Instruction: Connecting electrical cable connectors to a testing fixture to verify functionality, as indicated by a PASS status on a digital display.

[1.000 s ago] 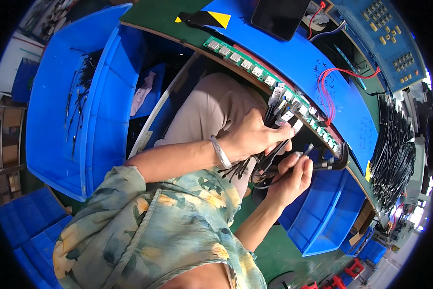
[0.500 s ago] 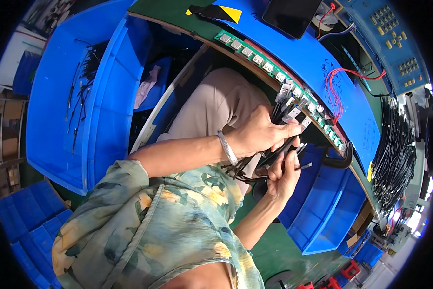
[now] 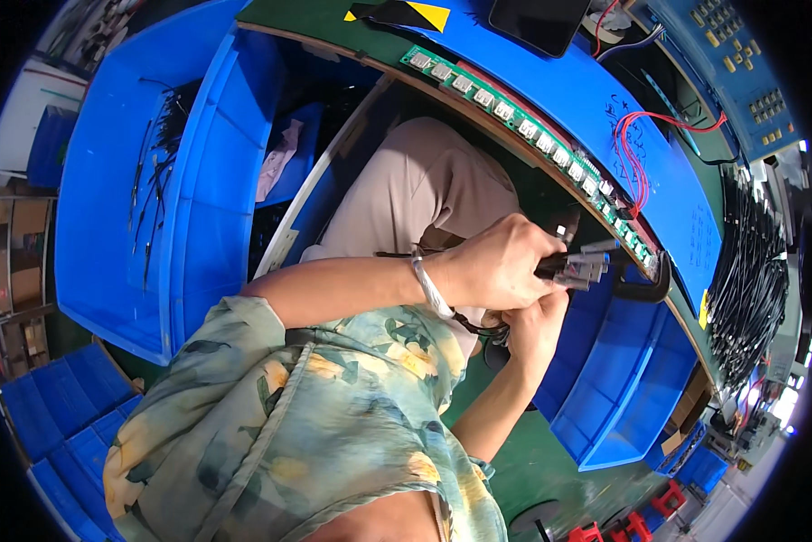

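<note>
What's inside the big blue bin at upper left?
Inside the blue bin, thin black cables lie loosely, some bunched, others spread out. Whatever is beneath the bunch is covered and cannot be seen.

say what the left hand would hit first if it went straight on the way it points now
Beyond the cable bundle it holds, the left hand would probably meet the curved black bracket first; depth is unclear, so it may pass below, over the blue bin at lower right.

Black cables (image 3: 552, 265), green circuit strip (image 3: 516, 119), yellow-flowered green shirt (image 3: 342, 406)
</note>
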Motion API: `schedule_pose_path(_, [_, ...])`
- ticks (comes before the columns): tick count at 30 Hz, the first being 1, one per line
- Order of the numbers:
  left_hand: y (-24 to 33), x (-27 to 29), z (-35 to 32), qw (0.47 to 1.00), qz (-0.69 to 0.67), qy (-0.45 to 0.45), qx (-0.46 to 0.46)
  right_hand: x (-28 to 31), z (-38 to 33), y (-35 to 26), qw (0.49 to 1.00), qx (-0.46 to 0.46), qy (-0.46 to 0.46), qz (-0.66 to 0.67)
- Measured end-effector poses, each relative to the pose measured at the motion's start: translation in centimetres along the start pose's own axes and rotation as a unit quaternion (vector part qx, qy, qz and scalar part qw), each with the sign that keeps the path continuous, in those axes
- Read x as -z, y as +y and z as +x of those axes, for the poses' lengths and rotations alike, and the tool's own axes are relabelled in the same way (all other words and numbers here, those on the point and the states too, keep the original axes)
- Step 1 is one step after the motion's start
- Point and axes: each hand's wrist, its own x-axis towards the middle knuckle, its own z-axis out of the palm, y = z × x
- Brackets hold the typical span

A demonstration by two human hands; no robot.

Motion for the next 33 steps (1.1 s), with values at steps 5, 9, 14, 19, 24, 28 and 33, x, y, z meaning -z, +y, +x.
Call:
schedule_pose_path(5, [-0.7, 1.0, 0.7, 0.946, -0.249, 0.008, 0.208, -0.1, -0.7, -0.8, 0.987, 0.031, -0.033, 0.155])
schedule_pose_path(9, [-0.7, 1.4, 1.1, 0.905, -0.343, -0.054, 0.246, 2.0, -1.4, 0.9, 0.945, 0.151, -0.224, 0.182])
schedule_pose_path(14, [-0.9, 1.5, 0.0, 0.816, -0.495, -0.148, 0.258, 2.6, 0.0, -2.1, 0.982, 0.033, 0.107, 0.149])
schedule_pose_path(19, [-0.5, 1.4, -0.3, 0.855, -0.408, -0.207, 0.244, 0.9, 1.4, -2.8, 0.974, 0.121, 0.108, 0.159])
schedule_pose_path(24, [-1.3, 1.6, -0.5, 0.894, -0.396, 0.088, 0.192, 2.8, 1.4, -3.0, 0.969, 0.123, 0.139, 0.166])
schedule_pose_path(28, [0.2, 1.7, -0.4, 0.958, -0.224, -0.008, 0.177, 1.8, 1.8, -3.7, 0.980, 0.156, 0.110, 0.058])
schedule_pose_path(33, [0.2, 0.8, -0.2, 0.895, -0.388, 0.069, 0.210, 0.7, 0.8, -4.1, 0.976, 0.113, 0.183, 0.040])
